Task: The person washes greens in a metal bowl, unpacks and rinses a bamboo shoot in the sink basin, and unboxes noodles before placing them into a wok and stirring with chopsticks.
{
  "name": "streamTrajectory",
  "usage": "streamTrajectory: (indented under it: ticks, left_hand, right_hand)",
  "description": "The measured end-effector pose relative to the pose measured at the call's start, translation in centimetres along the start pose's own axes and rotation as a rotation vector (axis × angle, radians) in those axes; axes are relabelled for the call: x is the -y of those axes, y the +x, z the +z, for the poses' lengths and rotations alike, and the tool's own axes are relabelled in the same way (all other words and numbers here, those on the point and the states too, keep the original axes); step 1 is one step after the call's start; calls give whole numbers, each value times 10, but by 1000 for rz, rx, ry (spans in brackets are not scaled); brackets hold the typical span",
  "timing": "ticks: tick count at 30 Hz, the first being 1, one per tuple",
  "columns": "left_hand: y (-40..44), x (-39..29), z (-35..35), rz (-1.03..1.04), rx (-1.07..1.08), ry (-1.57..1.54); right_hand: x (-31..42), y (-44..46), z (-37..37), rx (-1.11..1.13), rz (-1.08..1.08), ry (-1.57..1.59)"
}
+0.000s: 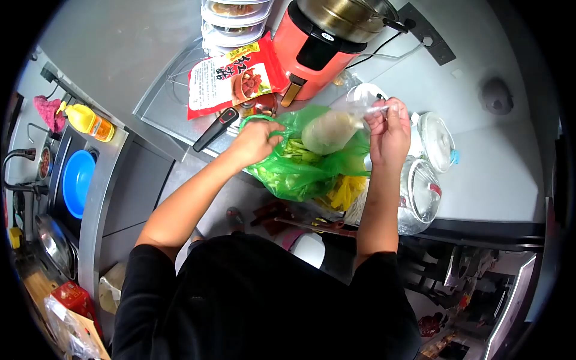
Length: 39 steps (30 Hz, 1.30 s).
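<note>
My left hand is closed on the rim of a green plastic bag, holding its mouth apart. Pale green vegetable pieces show inside the bag. My right hand, raised to the right of the bag, pinches the gathered top of a clear plastic bag. Something pale and rounded fills the clear bag, which hangs over the green bag's opening. Below it, a yellow bag sits against the green one.
A red cooker with a metal pot stands behind. Left of it are a red-and-white packet, stacked containers and a black handle. Lidded glass containers stand right. A blue basin is far left.
</note>
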<state>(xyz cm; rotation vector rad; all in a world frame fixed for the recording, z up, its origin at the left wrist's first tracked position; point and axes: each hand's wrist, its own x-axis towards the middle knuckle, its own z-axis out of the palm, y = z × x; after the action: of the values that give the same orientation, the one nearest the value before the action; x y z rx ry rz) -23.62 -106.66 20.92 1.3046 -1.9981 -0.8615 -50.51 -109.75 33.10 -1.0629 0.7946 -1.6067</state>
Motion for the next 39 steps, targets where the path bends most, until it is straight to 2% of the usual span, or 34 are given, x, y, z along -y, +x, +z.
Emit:
streamTrajectory:
  ticks: [3,6,7,10,14,18,20,21,24,26,27,28,30,32,33,36,38,39]
  left_hand:
    - [-10,-43,-39,106,-50,79]
    - [-22,-78,-52,163,-321,72]
    - [-24,-86,-57,137,-332,24]
    - [-31,-97,-74,15,-244,52]
    - [-64,-90,-114,-113,-129,-172]
    - [-130,-61,-154,-64,-349,-509]
    - [-170,-49,-173,54,-717,-108]
    - [-189,-51,-187,37,-715,-77]
    - [-219,-13,-210,54,-919,-250]
    - [-240,28,-224,56,-1043,-316]
    - [-252,44,-231,109,-1144,-538]
    - [-273,63,-244,71,-1269,-722]
    - [-328,121,-279,135,-1264,-768]
    - [-379,191,-299,63,-1335,-776]
    - [-404,224,-305,22,-1260,-901]
    - [-459,298,-317,-94,-1268,-1252]
    - [-488,345,-319,-158,-1267,-1391]
    - [-500,364,-318,-192,-1260,-1465]
  right_hand:
    - [30,-3,37,62,-19,-20]
    - [51,-3,70,145,-87,-58]
    - [57,-4,84,174,-118,-75]
    - [71,-1,123,275,-196,-73]
    - [90,-6,191,441,-265,-42]
    - [96,-22,266,570,-309,-31]
    - [89,-32,312,726,-268,30]
    - [81,-45,340,790,-272,37]
    - [44,-86,432,973,-220,23]
    - [10,-129,489,1014,-194,-44]
    - [-16,-145,516,1094,-187,-4]
    - [-49,-163,546,1152,-169,112]
    - [-109,-200,607,1276,93,256]
    - [-176,-226,665,1278,258,229]
    - [-207,-231,692,1254,345,149]
    - [-317,-243,759,1208,474,-61]
    - [-367,-248,777,1230,359,-357]
    - [-383,-245,778,1241,110,-791]
